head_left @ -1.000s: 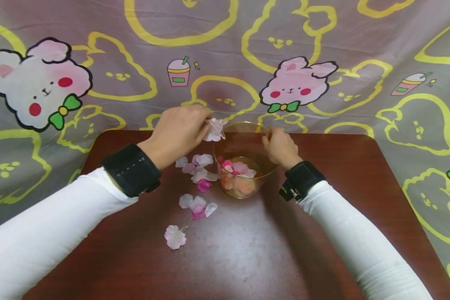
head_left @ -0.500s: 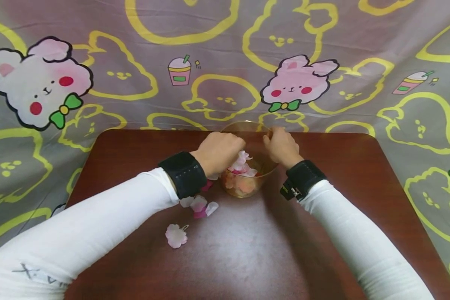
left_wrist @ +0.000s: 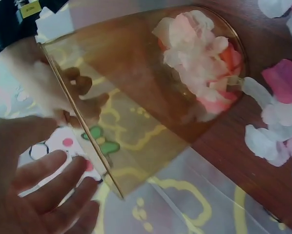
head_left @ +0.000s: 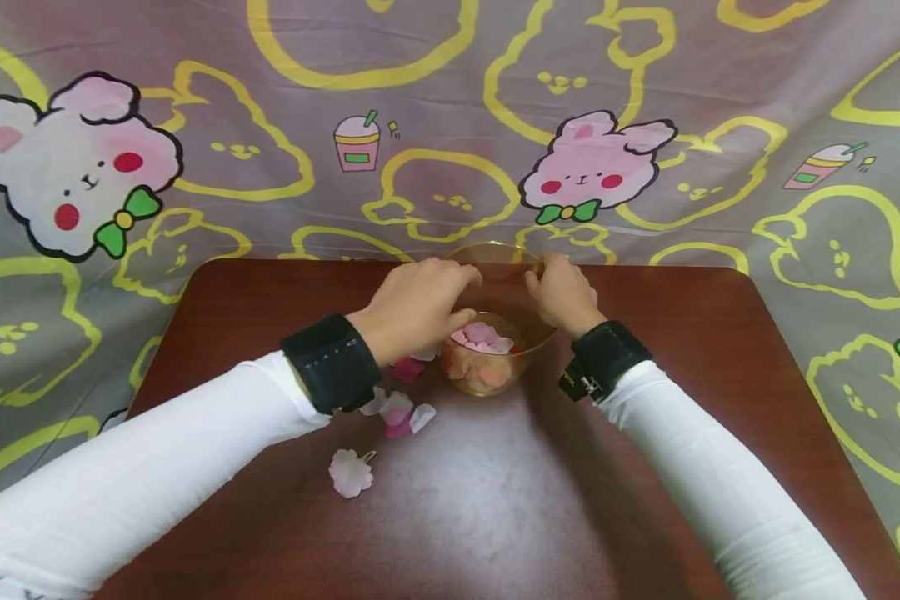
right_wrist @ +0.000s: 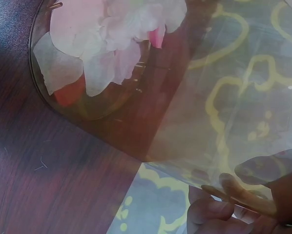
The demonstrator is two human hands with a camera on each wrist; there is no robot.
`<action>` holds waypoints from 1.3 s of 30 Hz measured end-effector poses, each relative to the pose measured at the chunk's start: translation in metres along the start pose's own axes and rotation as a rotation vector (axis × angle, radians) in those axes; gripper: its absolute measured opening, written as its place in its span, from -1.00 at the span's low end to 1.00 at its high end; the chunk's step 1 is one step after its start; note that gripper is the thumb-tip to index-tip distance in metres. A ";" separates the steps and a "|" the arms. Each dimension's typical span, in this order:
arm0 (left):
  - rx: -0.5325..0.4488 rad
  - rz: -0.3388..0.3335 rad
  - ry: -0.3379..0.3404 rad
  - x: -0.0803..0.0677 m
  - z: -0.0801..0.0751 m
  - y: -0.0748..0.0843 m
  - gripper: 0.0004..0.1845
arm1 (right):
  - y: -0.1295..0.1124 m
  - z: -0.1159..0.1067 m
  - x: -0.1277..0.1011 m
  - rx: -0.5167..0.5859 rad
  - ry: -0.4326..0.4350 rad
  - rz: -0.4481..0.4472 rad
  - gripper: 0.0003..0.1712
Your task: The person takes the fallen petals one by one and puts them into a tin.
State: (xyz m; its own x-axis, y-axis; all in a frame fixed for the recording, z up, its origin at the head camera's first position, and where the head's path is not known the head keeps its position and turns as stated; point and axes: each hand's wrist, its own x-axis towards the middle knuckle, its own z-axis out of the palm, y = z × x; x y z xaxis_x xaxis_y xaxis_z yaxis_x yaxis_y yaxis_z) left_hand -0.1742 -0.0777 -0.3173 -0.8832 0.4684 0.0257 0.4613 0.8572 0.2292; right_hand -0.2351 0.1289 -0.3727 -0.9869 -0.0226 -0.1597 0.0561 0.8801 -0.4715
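Left hand (head_left: 420,304) out of the cup (head_left: 495,321), fingers loose, seemingly empty — petals dropped in | right hand (head_left: 562,292) pinches rim | cup near table's (head_left: 645,467) far edge | loose petals (head_left: 401,412) remain left.

Both arms wear long white sleeves, smooth and snug. The left sleeve (head_left: 157,467) has small dark marks near the elbow. Each wrist wears a wide black band. The left band (head_left: 332,364) shows a row of tiny dots. The right band (head_left: 606,358) has a small yellow tag.
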 end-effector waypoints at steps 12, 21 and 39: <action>-0.137 -0.130 0.110 -0.073 0.028 -0.062 -0.76 | 0.000 -0.001 0.000 -0.011 0.007 -0.013 -0.70; -0.176 -0.115 -0.184 -0.133 0.079 -0.090 -0.68 | 0.001 0.001 0.000 -0.002 0.006 -0.015 -0.70; -0.184 -0.052 -0.137 -0.178 0.126 -0.088 -0.50 | 0.000 0.000 0.000 0.007 0.000 -0.017 -0.69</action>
State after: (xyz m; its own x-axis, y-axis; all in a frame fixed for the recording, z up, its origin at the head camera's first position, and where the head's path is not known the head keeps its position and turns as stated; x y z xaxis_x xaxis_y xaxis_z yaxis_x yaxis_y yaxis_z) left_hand -0.0465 -0.2093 -0.4649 -0.8798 0.4598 -0.1205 0.3806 0.8334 0.4007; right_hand -0.2350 0.1294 -0.3727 -0.9878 -0.0379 -0.1513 0.0399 0.8764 -0.4799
